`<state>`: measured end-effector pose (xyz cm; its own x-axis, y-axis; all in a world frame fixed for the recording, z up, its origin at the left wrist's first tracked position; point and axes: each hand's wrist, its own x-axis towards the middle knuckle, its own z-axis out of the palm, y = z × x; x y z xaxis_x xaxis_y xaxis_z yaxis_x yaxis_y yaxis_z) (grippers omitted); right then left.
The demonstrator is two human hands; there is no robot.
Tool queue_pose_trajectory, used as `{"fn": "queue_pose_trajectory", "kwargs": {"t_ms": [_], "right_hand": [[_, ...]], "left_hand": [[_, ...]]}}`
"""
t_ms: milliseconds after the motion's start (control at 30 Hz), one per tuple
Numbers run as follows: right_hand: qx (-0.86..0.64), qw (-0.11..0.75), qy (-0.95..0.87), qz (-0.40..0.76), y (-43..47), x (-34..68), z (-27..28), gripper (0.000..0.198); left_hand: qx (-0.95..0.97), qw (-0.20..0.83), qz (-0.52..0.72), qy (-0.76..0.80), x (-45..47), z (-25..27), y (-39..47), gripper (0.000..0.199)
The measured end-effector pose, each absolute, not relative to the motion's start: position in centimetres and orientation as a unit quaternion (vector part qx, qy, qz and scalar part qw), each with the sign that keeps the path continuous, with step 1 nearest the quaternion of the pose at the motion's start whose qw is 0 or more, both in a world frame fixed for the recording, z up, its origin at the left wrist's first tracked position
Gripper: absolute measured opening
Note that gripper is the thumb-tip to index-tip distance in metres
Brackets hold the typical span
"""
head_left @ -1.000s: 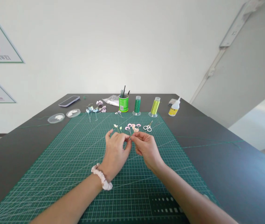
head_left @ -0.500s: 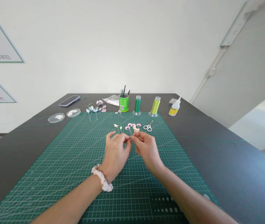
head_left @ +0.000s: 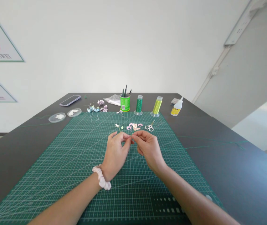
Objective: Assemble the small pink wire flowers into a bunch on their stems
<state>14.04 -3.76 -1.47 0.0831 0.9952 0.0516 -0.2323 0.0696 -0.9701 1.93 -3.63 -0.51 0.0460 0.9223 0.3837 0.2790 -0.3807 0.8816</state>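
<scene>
My left hand (head_left: 116, 151), with a pale scrunchie (head_left: 101, 178) on its wrist, is closed in a pinch over the middle of the green cutting mat (head_left: 77, 165). My right hand (head_left: 148, 147) pinches against it, fingertips touching. Between them is the thin stem of a small peach flower (head_left: 136, 127), mostly hidden by the fingers. The petals show just above the right fingers. Beyond the hands lie pink looped petals (head_left: 129, 127), a white bud (head_left: 117, 125), a small green leaf (head_left: 122, 127) and white-handled scissors (head_left: 150, 127).
Farther back stand a green can (head_left: 125, 103) of tools, a green thread spool (head_left: 139, 105), a yellow-green spool (head_left: 156, 107) and a glue bottle (head_left: 176, 108). To the left are blue flowers (head_left: 93, 109), purple flowers (head_left: 104, 108), shallow dishes (head_left: 57, 117) and a phone (head_left: 70, 100).
The peach flower has turned, and its petals now face another way. My left fingers have shifted slightly, still meeting the right fingertips. The view has moved a little.
</scene>
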Motion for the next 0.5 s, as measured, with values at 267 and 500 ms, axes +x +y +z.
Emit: {"fn": "queue_pose_trajectory", "kwargs": {"t_ms": [267, 500], "right_hand": [[-0.444, 0.587, -0.436, 0.518, -3.87, 14.16, -1.46, 0.02], [-0.442, 0.59, -0.437, 0.515, -3.86, 14.39, -1.6, 0.02]], "left_hand": [[0.642, 0.346, 0.496, 0.47, 1.82, -0.54, -3.57, 0.016], [0.599, 0.43, 0.507, 0.447, 1.96, -0.53, -3.62, 0.013]]}}
